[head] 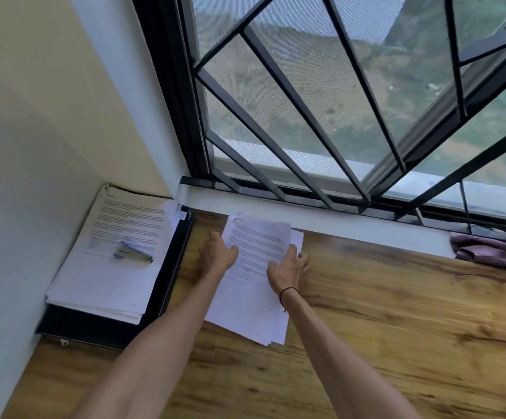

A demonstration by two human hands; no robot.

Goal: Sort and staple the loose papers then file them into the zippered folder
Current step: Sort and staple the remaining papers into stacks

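A loose stack of printed papers (254, 285) lies on the wooden table under the window. My left hand (217, 255) holds the stack's left edge, thumb on the top sheet. My right hand (289, 269) grips its right edge, fingers curled under the sheets. To the left lies the black zippered folder (171, 267), open flat in the corner. On the folder rests a second pile of papers (109, 261). A blue-grey stapler (133, 253) lies on top of that pile.
The wooden table (396, 313) runs right and toward me. A white sill (351, 228) and barred window border its far edge. A crumpled purple cloth (493, 252) sits at the far right by the sill. A wall closes off the left side.
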